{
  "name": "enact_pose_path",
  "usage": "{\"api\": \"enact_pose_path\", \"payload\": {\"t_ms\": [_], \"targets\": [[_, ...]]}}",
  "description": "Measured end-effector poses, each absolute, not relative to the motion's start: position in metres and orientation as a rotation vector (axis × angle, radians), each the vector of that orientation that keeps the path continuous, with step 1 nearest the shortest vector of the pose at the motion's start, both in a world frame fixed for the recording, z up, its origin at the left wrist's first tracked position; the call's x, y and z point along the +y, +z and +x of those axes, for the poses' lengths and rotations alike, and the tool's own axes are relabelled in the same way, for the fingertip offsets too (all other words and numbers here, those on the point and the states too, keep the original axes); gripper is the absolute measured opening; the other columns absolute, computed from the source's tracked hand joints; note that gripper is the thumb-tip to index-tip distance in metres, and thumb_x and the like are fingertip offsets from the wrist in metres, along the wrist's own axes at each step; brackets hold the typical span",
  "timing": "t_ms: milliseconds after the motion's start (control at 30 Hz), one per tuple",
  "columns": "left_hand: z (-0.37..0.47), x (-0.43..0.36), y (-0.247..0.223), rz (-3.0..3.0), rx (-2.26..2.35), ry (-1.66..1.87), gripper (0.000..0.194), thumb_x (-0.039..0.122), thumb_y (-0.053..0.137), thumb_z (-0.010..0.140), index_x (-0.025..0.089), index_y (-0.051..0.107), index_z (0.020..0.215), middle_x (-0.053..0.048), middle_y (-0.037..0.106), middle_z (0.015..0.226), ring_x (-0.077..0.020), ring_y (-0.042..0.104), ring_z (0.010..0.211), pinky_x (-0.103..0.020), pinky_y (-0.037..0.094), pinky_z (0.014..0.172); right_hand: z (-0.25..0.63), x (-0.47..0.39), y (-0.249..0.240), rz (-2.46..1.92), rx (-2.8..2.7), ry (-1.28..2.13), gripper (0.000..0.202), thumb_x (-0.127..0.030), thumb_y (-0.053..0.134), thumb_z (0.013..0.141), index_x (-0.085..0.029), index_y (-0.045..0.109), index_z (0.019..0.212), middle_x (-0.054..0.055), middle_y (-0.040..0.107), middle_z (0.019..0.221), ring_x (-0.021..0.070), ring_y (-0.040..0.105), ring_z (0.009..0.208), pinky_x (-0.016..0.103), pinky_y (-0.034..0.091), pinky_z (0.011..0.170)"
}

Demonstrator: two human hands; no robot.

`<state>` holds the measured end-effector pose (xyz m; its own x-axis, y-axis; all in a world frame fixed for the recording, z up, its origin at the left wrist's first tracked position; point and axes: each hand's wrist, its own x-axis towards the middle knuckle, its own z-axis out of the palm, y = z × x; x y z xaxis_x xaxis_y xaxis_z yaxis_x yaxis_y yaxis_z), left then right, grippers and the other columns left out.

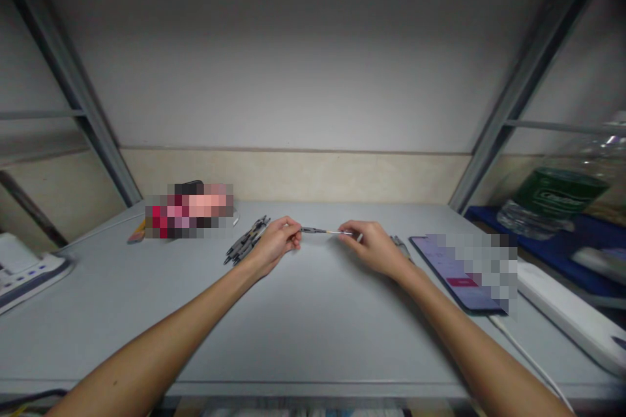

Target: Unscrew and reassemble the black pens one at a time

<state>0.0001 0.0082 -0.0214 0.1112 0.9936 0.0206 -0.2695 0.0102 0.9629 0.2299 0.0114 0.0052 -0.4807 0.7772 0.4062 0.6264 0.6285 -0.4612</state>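
Held level above the desk, a slim grey pen barrel (313,230) has its left end pinched between the thumb and fingers of my left hand (278,244). A thin pale pen refill (336,232) sticks out of the barrel's right end. My right hand (370,244) has its fingertips closed on the refill's far end; a small light piece shows by those fingers, too blurred to name. Just left of my left hand lies a pile of grey pens (244,244). Several grey pen-like parts (401,247) lie behind my right hand, partly hidden by it.
A phone (440,267) lies right of my right hand, its cable (531,355) running forward. Beyond are a long white power strip (567,309) and a water bottle (552,199) on a blue surface. Blurred-out items (190,212) lie back left; another power strip (36,280) sits far left.
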Motion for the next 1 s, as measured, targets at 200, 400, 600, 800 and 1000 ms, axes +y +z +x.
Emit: {"api": "enact_pose_path", "payload": {"t_ms": [200, 400, 600, 800, 1000], "targets": [[0.0000, 0.0077, -0.0210, 1.061, 0.938, 1.239, 0.017, 0.023, 0.065, 0.070, 0.015, 0.051, 0.067, 0.001, 0.054, 0.057, -0.0079, 0.050, 0.051, -0.021, 0.043, 0.052, 0.2299, 0.0108, 0.0047, -1.096, -2.274, 0.342, 0.020, -0.029, 0.050, 0.085, -0.018, 0.067, 0.090, 0.004, 0.067, 0.074, 0.0142, 0.056, 0.062, 0.023, 0.038, 0.059], [-0.0009, 0.0085, -0.0237, 1.060, 0.929, 1.239, 0.017, 0.024, 0.065, 0.070, 0.015, 0.051, 0.067, 0.001, 0.054, 0.058, -0.0078, 0.050, 0.051, -0.021, 0.044, 0.053, 0.2291, 0.0098, 0.0059, -1.106, -2.279, 0.352, 0.022, -0.029, 0.050, 0.085, -0.017, 0.067, 0.090, 0.005, 0.067, 0.073, 0.0148, 0.056, 0.061, 0.024, 0.039, 0.059], [-0.0005, 0.0084, -0.0238, 1.056, 0.928, 1.240, 0.017, 0.024, 0.066, 0.069, 0.015, 0.052, 0.067, 0.001, 0.054, 0.057, -0.0078, 0.050, 0.051, -0.021, 0.043, 0.052, 0.2288, 0.0094, 0.0065, -1.101, -2.280, 0.365, 0.022, -0.029, 0.049, 0.086, -0.017, 0.067, 0.091, 0.006, 0.068, 0.076, 0.0161, 0.058, 0.064, 0.025, 0.040, 0.060], [-0.0013, 0.0062, -0.0209, 1.096, 0.951, 1.221, 0.022, 0.028, 0.069, 0.069, 0.015, 0.051, 0.067, 0.002, 0.054, 0.057, -0.0075, 0.051, 0.051, -0.020, 0.041, 0.052, 0.2295, 0.0103, 0.0053, -1.097, -2.289, 0.352, 0.022, -0.028, 0.049, 0.086, -0.016, 0.067, 0.091, 0.006, 0.068, 0.078, 0.0164, 0.059, 0.066, 0.025, 0.040, 0.061], [-0.0029, 0.0064, -0.0231, 1.178, 0.988, 1.215, 0.024, 0.030, 0.069, 0.069, 0.015, 0.051, 0.069, 0.003, 0.055, 0.057, -0.0071, 0.051, 0.049, -0.020, 0.039, 0.052, 0.2305, 0.0107, 0.0061, -1.087, -2.302, 0.363, 0.023, -0.028, 0.048, 0.087, -0.016, 0.067, 0.090, 0.007, 0.069, 0.080, 0.0167, 0.060, 0.070, 0.024, 0.040, 0.062]]}}
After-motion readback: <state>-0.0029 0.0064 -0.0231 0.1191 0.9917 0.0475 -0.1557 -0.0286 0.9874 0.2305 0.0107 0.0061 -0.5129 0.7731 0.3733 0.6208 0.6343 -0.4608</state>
